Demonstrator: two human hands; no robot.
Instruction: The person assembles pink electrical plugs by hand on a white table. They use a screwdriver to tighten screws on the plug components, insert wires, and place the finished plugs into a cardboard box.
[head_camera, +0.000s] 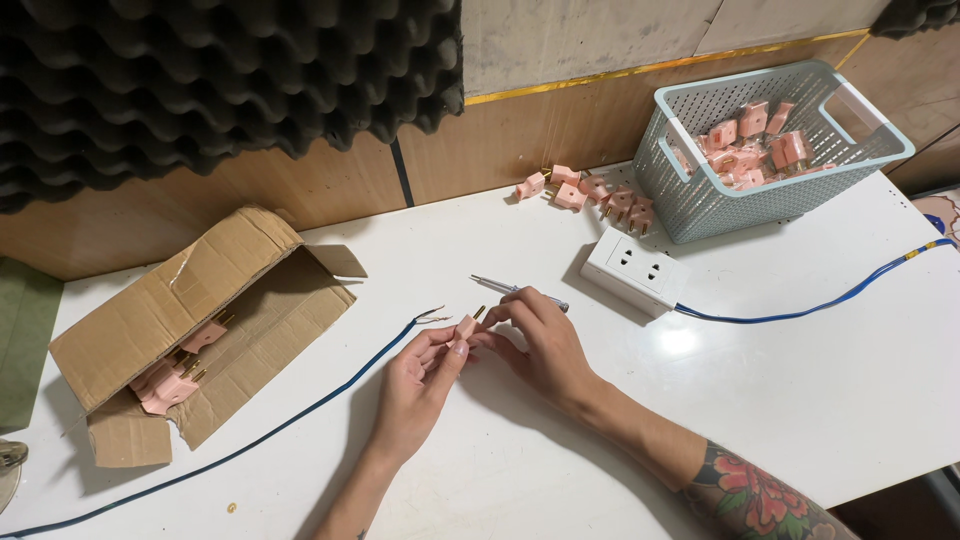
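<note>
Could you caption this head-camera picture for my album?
Two hands hold a small pink plastic plug over a white table.

Around the White Table

We see a torn cardboard box (190, 330) lying open at nine o'clock, with pink plugs (168, 385) spilling inside it. At one o'clock sits a pale blue perforated basket (700, 195) holding more pink plugs (755, 145), and a loose cluster of pink plugs (590, 192) rests on the table (800, 400) just beside it at twelve o'clock. A white socket block (636, 268) lies near the centre, its blue cable (830, 298) trailing off toward three o'clock. Dark ridged foam (220, 80) covers the wall at eleven o'clock, above brown wooden panelling (330, 185)
</note>
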